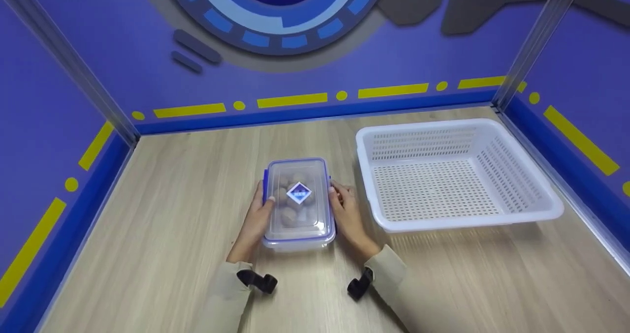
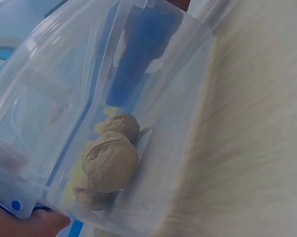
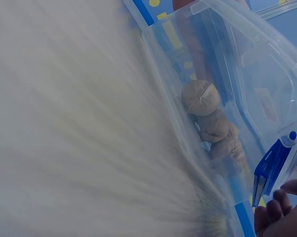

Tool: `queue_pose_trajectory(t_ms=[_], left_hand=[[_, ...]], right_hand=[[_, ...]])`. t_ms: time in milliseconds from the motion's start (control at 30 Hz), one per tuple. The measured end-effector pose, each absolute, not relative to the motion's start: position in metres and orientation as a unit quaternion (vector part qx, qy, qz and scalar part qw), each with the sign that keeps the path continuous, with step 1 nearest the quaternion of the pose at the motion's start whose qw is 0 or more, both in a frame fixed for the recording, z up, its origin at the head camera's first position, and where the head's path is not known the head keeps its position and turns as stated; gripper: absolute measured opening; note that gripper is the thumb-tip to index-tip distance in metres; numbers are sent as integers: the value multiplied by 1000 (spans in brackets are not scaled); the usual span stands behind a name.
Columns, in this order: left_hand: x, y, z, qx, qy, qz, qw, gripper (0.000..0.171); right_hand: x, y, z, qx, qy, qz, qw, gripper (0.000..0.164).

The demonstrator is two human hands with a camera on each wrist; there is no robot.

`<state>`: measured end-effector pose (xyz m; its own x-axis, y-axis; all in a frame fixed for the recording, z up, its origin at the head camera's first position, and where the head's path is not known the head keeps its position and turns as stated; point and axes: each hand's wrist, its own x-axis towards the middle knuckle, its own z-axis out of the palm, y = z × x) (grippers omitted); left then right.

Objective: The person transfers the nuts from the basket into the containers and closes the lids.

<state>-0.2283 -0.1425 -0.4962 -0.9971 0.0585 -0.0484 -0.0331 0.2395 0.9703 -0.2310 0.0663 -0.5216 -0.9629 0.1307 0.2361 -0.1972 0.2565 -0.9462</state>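
A clear plastic food container [image 1: 315, 225] with a blue seal and blue side latches lies between my hands, its lid [image 1: 296, 170] on top. Several round, tan walnuts [image 2: 111, 160] show through its walls, also in the right wrist view. My left hand [image 1: 256, 220] grips the container's left side, thumb on the lid's edge; its other fingers are mostly hidden. On the opposite side my right hand [image 1: 350, 215] holds the edge by the latch, fingers curled and thumb at the rim. In the right wrist view a blue latch [image 3: 274, 168] sticks out at an angle, fingertips close below it.
A white perforated plastic basket [image 1: 457, 221] stands on the wooden table [image 1: 187, 185] to the right of the container. Blue printed panels [image 1: 315, 84] enclose the table at the back and both sides. A black camera strap [image 1: 257, 280] circles each sleeve cuff.
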Motion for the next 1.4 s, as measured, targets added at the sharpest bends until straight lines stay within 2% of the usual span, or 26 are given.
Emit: queue_pose_trajectory(t_ms=[100, 267, 367, 500, 867, 1067, 1400], left_hand=[[-228, -142, -496, 7, 792, 609, 37, 64], [-228, -142, -496, 2, 794, 607, 39, 64], [-229, -141, -496, -2, 795, 605, 39, 64], [-229, -141, -495, -11, 796, 604, 42, 64], [-230, -141, -496, -15, 789, 613, 47, 64], [-230, -143, -496, 5, 795, 605, 39, 64], [-229, -143, -495, -1, 797, 602, 42, 63]], right_hand=[[-230, 67, -524, 10, -769, 630, 108, 48], [-228, 67, -522, -17, -751, 659, 27, 64], [-230, 68, -528, -27, -744, 667, -12, 68], [-230, 68, -528, -25, -739, 672, -32, 67], [-229, 66, -529, -23, -708, 706, -8, 62], [-230, 67, -525, -48, -712, 700, 8, 63], [-232, 72, -522, -30, -697, 716, 30, 66]])
